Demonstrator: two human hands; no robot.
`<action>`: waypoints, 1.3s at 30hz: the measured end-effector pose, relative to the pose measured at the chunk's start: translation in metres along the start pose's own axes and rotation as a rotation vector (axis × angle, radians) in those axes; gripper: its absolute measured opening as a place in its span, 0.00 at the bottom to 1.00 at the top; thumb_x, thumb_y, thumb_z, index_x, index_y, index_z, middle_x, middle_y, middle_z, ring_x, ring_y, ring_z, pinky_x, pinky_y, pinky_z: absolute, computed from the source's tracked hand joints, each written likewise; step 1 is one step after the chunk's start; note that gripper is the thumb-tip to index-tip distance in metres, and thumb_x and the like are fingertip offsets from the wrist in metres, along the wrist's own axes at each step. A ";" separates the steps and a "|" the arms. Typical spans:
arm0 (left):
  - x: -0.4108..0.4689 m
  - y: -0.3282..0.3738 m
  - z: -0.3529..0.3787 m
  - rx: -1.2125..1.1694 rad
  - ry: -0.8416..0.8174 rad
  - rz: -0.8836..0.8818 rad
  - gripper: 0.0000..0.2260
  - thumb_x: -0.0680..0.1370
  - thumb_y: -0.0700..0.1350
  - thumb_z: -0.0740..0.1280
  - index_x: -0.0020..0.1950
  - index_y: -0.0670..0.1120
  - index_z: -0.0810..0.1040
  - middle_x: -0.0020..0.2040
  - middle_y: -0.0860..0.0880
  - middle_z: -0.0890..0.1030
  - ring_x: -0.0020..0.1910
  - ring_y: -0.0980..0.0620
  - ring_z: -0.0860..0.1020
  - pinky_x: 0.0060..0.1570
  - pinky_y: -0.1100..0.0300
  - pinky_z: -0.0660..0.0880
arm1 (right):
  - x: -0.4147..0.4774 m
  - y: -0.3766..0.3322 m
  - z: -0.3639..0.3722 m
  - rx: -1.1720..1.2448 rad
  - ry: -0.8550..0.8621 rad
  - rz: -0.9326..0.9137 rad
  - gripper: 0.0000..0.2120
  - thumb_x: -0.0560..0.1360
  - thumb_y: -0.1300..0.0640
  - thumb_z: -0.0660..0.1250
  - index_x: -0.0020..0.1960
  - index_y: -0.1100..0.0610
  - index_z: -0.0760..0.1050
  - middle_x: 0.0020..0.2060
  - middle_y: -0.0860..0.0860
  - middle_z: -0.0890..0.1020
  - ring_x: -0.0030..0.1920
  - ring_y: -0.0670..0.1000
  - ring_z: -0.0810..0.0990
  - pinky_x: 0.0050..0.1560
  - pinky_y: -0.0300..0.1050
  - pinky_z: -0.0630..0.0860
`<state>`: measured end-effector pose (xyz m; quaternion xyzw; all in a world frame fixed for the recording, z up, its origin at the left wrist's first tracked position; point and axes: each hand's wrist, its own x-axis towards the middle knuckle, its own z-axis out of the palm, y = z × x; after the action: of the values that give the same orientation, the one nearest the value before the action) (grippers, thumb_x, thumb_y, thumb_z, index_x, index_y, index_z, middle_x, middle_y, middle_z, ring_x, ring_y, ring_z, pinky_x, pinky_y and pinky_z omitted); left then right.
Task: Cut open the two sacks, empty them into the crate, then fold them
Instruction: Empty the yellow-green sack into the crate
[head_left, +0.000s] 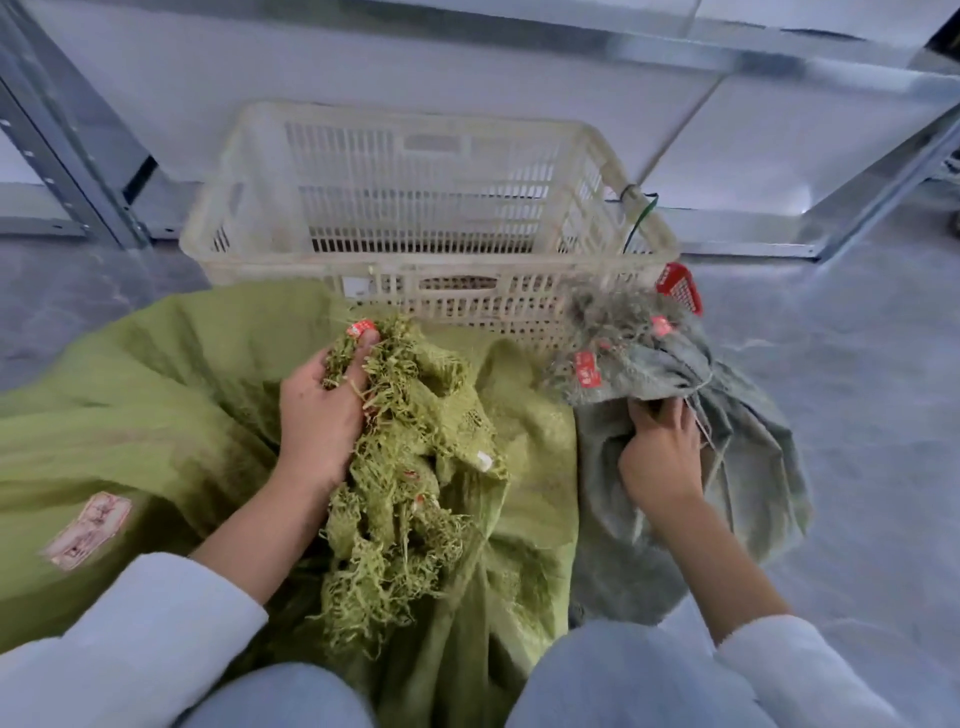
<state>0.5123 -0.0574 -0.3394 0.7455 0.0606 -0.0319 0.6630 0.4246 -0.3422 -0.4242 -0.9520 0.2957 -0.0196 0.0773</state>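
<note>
L hand (319, 415) grips green sack (156, 395), crate (426, 280) behind

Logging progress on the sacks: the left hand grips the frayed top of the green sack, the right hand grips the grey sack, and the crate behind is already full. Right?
Not quite. In the head view the crate looks empty. The rest holds: left hand on the green sack, right hand on the grey sack.
</note>
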 end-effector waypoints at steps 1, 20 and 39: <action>-0.001 0.000 0.000 -0.012 -0.004 0.007 0.28 0.72 0.60 0.65 0.69 0.47 0.74 0.44 0.37 0.85 0.45 0.41 0.83 0.53 0.48 0.78 | 0.000 -0.002 -0.003 -0.005 0.019 -0.013 0.31 0.72 0.65 0.62 0.75 0.53 0.65 0.71 0.63 0.60 0.69 0.64 0.59 0.71 0.57 0.56; 0.025 0.054 -0.067 0.306 -0.239 0.336 0.29 0.63 0.70 0.73 0.62 0.76 0.67 0.60 0.71 0.75 0.58 0.75 0.72 0.52 0.77 0.70 | -0.015 -0.187 -0.127 1.082 -0.854 -0.387 0.12 0.73 0.67 0.66 0.48 0.52 0.81 0.43 0.49 0.86 0.47 0.48 0.85 0.51 0.46 0.81; -0.066 0.301 -0.177 -0.223 0.139 -0.580 0.08 0.77 0.47 0.69 0.49 0.42 0.80 0.45 0.40 0.77 0.40 0.47 0.75 0.37 0.60 0.73 | -0.105 -0.214 -0.351 1.056 -0.821 0.363 0.16 0.78 0.71 0.59 0.45 0.52 0.78 0.27 0.42 0.83 0.28 0.39 0.81 0.26 0.31 0.74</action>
<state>0.4812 0.0806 -0.0134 0.6201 0.3186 -0.1618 0.6984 0.4288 -0.1568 -0.0431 -0.6528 0.3478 0.2143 0.6380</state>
